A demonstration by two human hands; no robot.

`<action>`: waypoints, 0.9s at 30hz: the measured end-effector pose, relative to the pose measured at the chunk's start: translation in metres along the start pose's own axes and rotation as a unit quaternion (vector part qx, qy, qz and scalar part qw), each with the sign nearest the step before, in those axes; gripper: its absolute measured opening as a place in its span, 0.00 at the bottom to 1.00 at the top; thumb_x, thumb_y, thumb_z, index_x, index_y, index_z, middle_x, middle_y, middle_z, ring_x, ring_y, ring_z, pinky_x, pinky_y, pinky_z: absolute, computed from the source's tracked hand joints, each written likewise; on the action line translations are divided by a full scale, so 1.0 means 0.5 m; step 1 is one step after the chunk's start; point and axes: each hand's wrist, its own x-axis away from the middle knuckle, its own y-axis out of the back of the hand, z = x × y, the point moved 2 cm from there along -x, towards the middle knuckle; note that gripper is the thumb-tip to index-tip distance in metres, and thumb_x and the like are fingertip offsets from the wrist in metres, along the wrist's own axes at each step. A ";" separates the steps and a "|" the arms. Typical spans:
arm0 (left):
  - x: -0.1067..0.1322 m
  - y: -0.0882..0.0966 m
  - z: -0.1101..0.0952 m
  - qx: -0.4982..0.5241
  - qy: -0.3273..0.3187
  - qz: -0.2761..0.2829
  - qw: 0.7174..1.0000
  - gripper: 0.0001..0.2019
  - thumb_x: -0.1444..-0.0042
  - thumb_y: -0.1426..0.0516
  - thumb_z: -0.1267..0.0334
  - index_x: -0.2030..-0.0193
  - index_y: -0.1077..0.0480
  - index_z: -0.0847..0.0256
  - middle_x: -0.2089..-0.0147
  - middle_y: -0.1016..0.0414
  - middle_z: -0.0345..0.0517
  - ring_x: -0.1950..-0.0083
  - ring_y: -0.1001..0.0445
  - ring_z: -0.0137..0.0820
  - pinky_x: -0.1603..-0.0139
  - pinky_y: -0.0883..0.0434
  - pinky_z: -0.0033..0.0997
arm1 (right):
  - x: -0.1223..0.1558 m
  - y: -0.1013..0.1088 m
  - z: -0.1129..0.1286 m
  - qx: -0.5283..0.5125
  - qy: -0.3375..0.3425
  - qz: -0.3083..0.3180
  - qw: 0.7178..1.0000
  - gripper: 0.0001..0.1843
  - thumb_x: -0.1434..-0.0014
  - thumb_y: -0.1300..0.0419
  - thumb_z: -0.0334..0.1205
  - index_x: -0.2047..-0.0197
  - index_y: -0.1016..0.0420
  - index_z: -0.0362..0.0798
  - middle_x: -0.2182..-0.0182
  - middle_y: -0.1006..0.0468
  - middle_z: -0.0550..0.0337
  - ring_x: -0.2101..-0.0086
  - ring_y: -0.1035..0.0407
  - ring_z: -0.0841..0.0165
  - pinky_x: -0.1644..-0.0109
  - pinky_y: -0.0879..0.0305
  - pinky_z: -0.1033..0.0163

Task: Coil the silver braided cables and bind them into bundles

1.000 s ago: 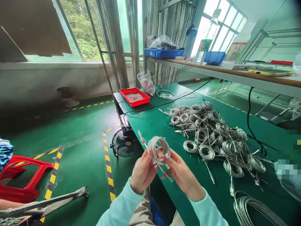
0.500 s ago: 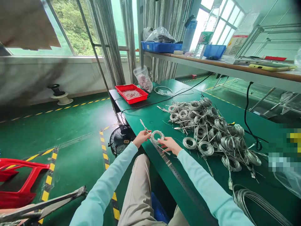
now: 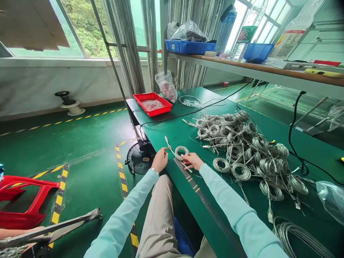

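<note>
A small coil of silver cable [image 3: 182,152] lies on the green table [image 3: 172,138] near its front edge. Its loose end, with a connector [image 3: 167,140], points up and to the left. My right hand [image 3: 192,160] grips the coil's near right rim with its fingers bent. My left hand [image 3: 159,160] is curled at the table edge just left of the coil, pinching the loose lead. A long metal ruler [image 3: 205,203] runs along the table edge from the coil towards me.
A big pile of coiled silver cables [image 3: 242,143] covers the table to the right. A red tray [image 3: 152,103] and a plastic bag [image 3: 168,87] stand at the far end. A black fan [image 3: 140,157] sits on the floor; a red stool [image 3: 20,200] is at the left.
Both hands carried the coil from in front of my chest out to the table and set it down at the ruler's far end. The right hand has moved onto the coil.
</note>
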 end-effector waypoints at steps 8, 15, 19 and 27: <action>0.092 -0.058 -0.099 -0.077 -0.325 0.186 0.924 0.26 0.48 0.50 0.76 0.41 0.35 0.57 0.40 0.32 0.47 0.36 0.38 0.38 0.39 0.39 0.38 | -0.007 0.010 0.014 0.079 -0.018 0.009 0.997 0.12 0.38 0.41 0.43 0.62 0.29 0.40 0.73 0.28 0.64 0.77 0.34 0.77 0.74 0.33 0.70; 0.111 -0.091 -0.111 -0.144 -0.383 0.219 0.886 0.30 0.45 0.50 0.75 0.34 0.43 0.62 0.36 0.38 0.55 0.34 0.43 0.45 0.34 0.44 0.48 | -0.004 0.014 0.015 0.110 -0.016 0.006 0.994 0.14 0.38 0.41 0.45 0.61 0.29 0.40 0.72 0.27 0.62 0.76 0.32 0.76 0.73 0.31 0.68; 0.121 -0.085 -0.116 -0.166 -0.395 0.215 0.878 0.27 0.41 0.51 0.72 0.34 0.44 0.61 0.43 0.32 0.56 0.37 0.39 0.45 0.36 0.41 0.49 | 0.001 0.013 0.018 0.113 -0.011 0.010 0.994 0.14 0.38 0.41 0.45 0.63 0.29 0.40 0.73 0.27 0.63 0.76 0.32 0.76 0.73 0.31 0.69; 0.140 -0.094 -0.132 -0.195 -0.385 0.190 0.882 0.22 0.36 0.53 0.69 0.39 0.37 0.45 0.45 0.34 0.55 0.37 0.39 0.47 0.41 0.36 0.51 | -0.001 0.014 0.015 0.107 -0.003 0.014 0.994 0.14 0.38 0.42 0.45 0.61 0.29 0.40 0.73 0.28 0.63 0.76 0.33 0.76 0.74 0.31 0.69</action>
